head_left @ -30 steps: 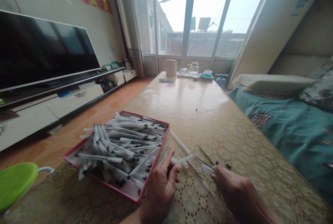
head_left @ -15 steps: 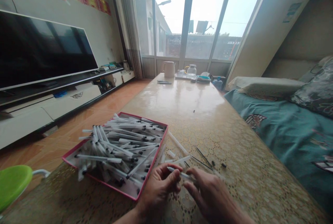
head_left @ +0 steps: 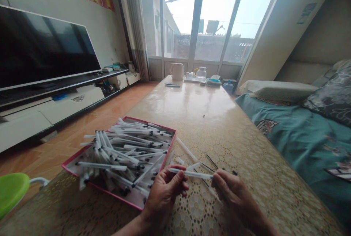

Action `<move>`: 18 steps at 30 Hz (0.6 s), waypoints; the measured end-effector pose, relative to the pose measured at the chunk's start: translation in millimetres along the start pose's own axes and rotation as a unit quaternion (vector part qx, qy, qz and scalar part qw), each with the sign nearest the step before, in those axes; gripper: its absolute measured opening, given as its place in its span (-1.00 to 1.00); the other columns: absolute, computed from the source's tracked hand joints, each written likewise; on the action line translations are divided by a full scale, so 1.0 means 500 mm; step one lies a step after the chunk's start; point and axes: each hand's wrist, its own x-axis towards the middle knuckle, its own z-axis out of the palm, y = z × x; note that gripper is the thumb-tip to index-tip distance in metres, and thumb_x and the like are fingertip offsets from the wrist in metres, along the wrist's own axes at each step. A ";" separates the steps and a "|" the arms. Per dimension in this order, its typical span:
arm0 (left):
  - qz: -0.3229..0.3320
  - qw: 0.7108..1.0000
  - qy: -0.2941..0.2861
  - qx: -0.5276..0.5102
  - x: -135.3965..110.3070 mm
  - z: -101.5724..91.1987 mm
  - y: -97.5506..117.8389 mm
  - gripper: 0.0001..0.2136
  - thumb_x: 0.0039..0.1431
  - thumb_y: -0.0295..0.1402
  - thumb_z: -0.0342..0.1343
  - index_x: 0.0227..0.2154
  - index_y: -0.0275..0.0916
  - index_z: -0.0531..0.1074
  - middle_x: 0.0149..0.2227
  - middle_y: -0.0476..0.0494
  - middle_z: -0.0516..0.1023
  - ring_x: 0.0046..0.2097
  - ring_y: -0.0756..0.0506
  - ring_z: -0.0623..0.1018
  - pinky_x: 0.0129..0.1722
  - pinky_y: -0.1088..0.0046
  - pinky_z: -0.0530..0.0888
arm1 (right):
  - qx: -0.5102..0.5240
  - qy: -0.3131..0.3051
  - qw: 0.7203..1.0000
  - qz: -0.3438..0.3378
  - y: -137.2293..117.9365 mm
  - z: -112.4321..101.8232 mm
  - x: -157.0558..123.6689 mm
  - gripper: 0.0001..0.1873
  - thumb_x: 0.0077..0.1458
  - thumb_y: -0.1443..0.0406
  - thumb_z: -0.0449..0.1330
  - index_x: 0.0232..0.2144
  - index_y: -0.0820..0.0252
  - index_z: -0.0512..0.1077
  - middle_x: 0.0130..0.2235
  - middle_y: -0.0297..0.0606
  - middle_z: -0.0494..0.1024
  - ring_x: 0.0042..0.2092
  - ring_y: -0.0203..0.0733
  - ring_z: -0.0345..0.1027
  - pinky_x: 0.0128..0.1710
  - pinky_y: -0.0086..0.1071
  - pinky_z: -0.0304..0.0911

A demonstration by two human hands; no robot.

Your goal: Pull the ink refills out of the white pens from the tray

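Note:
Both my hands hold one white pen barrel (head_left: 193, 174) level above the table. My left hand (head_left: 163, 194) pinches its left part with curled fingers. My right hand (head_left: 235, 197) grips the right end. Just left of my hands stands a pink-rimmed tray (head_left: 164, 168) heaped with several white pens with dark tips. Loose pen barrels (head_left: 186, 149) and thin dark refills (head_left: 211, 160) lie on the table right behind my hands.
The long patterned table (head_left: 246, 163) runs toward a window; a kettle (head_left: 177, 71) and a glass jar (head_left: 202, 73) stand at its far end. A teal bed (head_left: 307, 137) lies right, a television (head_left: 44, 53) left, a green stool (head_left: 11, 192) at lower left.
A second ago both hands were down on the table among the loose parts. They have since come together and lifted one pen barrel, now held level between them.

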 end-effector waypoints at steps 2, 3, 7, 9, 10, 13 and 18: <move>-0.013 1.000 -0.011 -0.005 0.001 0.000 -0.001 -0.80 -0.06 -0.36 0.26 -0.36 -0.35 0.45 -0.54 -0.04 0.48 -0.54 0.05 0.47 -0.59 0.60 0.37 | -0.011 -0.007 1.000 -0.008 -0.007 0.002 -0.003 -0.58 0.19 0.07 -0.08 -0.53 0.20 0.32 -0.61 -0.41 0.28 -0.55 -0.34 0.16 -0.56 -0.52 0.09; -0.017 1.000 -0.012 -0.005 0.001 -0.001 -0.001 -0.80 -0.05 -0.36 0.25 -0.36 -0.36 0.45 -0.54 -0.05 0.49 -0.54 0.04 0.48 -0.58 0.60 0.37 | -0.016 -0.009 1.000 -0.013 -0.012 0.003 -0.004 -0.59 0.19 0.09 -0.07 -0.54 0.20 0.32 -0.60 -0.41 0.28 -0.55 -0.34 0.17 -0.55 -0.52 0.10; -0.018 1.000 -0.002 -0.007 0.003 -0.002 -0.002 -0.80 -0.05 -0.35 0.26 -0.38 -0.37 0.45 -0.56 -0.05 0.50 -0.56 0.05 0.48 -0.58 0.60 0.37 | -0.043 0.003 0.998 -0.048 -0.024 0.001 -0.010 -0.62 0.18 0.13 -0.04 -0.57 0.20 0.32 -0.58 -0.38 0.34 -0.52 -0.33 0.23 -0.51 -0.51 0.13; -0.018 1.000 0.003 -0.009 0.005 -0.002 -0.002 -0.79 -0.06 -0.35 0.26 -0.39 -0.37 0.44 -0.56 -0.04 0.50 -0.57 0.05 0.48 -0.59 0.60 0.37 | -0.051 0.010 0.997 -0.059 -0.026 0.000 -0.010 -0.67 0.17 0.15 -0.01 -0.53 0.19 0.35 -0.56 -0.37 0.38 -0.51 -0.32 0.26 -0.49 -0.50 0.16; -0.018 1.000 0.003 -0.011 0.005 -0.002 -0.002 -0.79 -0.06 -0.35 0.26 -0.39 -0.38 0.44 -0.56 -0.04 0.50 -0.57 0.05 0.48 -0.59 0.60 0.38 | -0.053 0.015 0.997 -0.063 -0.025 0.000 -0.010 -0.70 0.17 0.16 0.00 -0.49 0.19 0.37 -0.55 -0.37 0.40 -0.50 -0.31 0.28 -0.49 -0.50 0.17; -0.018 1.000 0.009 -0.014 0.006 -0.002 -0.001 -0.78 -0.07 -0.34 0.27 -0.40 -0.38 0.43 -0.57 -0.04 0.50 -0.57 0.05 0.48 -0.60 0.59 0.38 | -0.071 0.039 0.994 -0.078 -0.022 0.002 -0.007 -0.77 0.14 0.16 0.04 -0.35 0.17 0.41 -0.47 -0.34 0.46 -0.46 -0.28 0.32 -0.46 -0.49 0.20; -0.019 1.000 0.020 -0.014 0.004 0.004 0.003 -0.74 -0.12 -0.33 0.30 -0.40 -0.38 0.42 -0.57 -0.05 0.50 -0.58 0.03 0.48 -0.60 0.58 0.38 | -0.128 0.066 0.986 -0.082 -0.012 0.009 -0.004 -0.57 0.22 0.13 -0.12 -0.56 0.19 0.34 -0.57 -0.33 0.38 -0.49 -0.28 0.27 -0.50 -0.48 0.16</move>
